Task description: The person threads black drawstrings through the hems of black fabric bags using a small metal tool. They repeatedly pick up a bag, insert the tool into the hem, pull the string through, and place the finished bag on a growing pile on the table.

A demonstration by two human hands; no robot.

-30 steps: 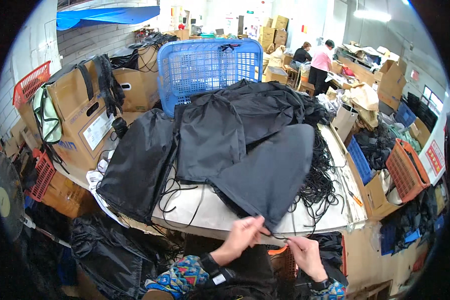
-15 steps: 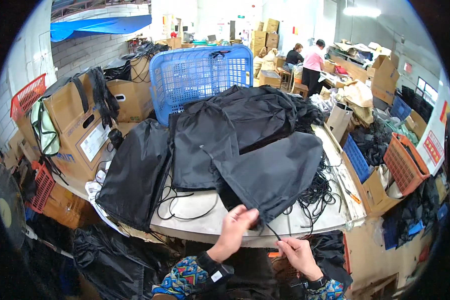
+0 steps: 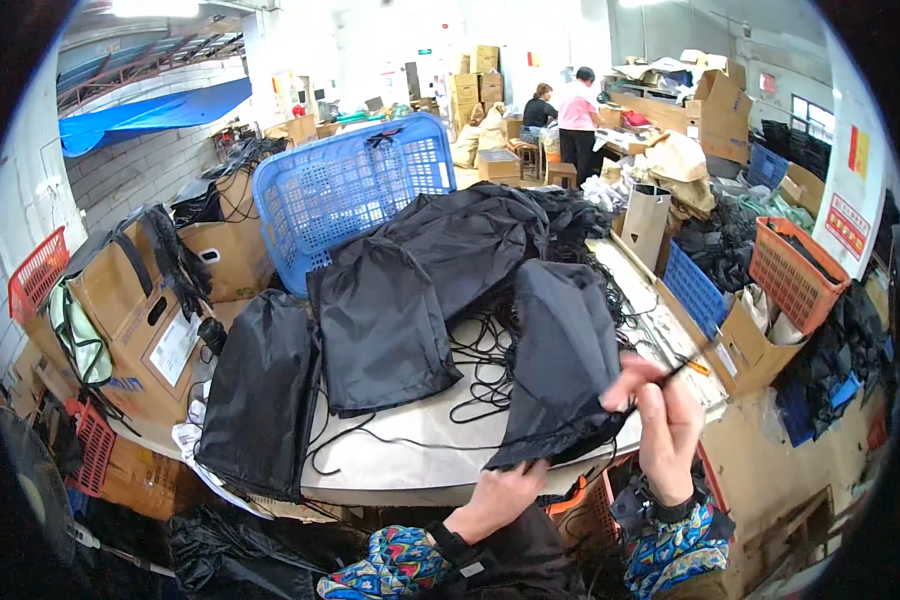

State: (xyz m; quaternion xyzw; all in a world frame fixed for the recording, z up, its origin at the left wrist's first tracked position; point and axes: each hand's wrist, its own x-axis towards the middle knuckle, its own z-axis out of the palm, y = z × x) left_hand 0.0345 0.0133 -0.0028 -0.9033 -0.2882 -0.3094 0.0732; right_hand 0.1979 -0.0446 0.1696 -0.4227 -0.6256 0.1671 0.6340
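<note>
Black bag (image 3: 560, 350), one, in front of blue basket (image 3: 345, 185). Left hand (image 3: 510, 496): grip clenches bag's lower edge. Right hand (image 3: 668, 425), basket's front right: grip pinches dark cord (image 3: 678, 371).

Place: workshop, fabric goods. Before me: one worktop (image 3: 410, 470), bearing black fabric bags (image 3: 560, 345) and tangled loose cords (image 3: 482, 372). To my left: large cardboard box (image 3: 135, 335). Ahead: blue plastic basket (image 3: 355, 190). To my right: orange crate (image 3: 792, 275). Farther off: stacked cartons (image 3: 478, 88), two co-workers (image 3: 576, 108). Fittings: block wall (image 3: 120, 185), ceiling strip light (image 3: 155, 8).
</note>
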